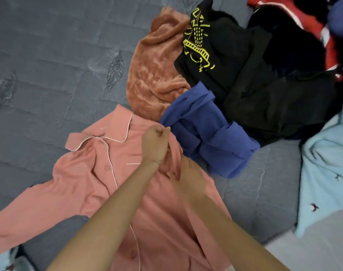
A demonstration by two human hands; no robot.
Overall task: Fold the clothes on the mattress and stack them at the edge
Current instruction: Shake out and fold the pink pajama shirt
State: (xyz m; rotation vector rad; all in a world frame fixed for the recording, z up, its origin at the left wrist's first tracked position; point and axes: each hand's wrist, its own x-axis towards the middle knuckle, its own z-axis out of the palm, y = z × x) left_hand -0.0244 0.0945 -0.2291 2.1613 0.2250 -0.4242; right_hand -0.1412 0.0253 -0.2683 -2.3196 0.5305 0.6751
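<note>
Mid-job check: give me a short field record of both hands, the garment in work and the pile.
garment in work: pink shirt, spread front-up on the mattress
left hand: pinches the shirt's shoulder edge, beside the blue garment
right hand: on the shirt just below the left hand; grip blurred
unfolded pile: blue garment, orange fleece, black clothes, light blue fleece
folded stack: none in view

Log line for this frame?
garment: pink shirt, spread out | left hand: pinches shirt shoulder | right hand: on shirt, grip blurred | pile: unfolded
</note>
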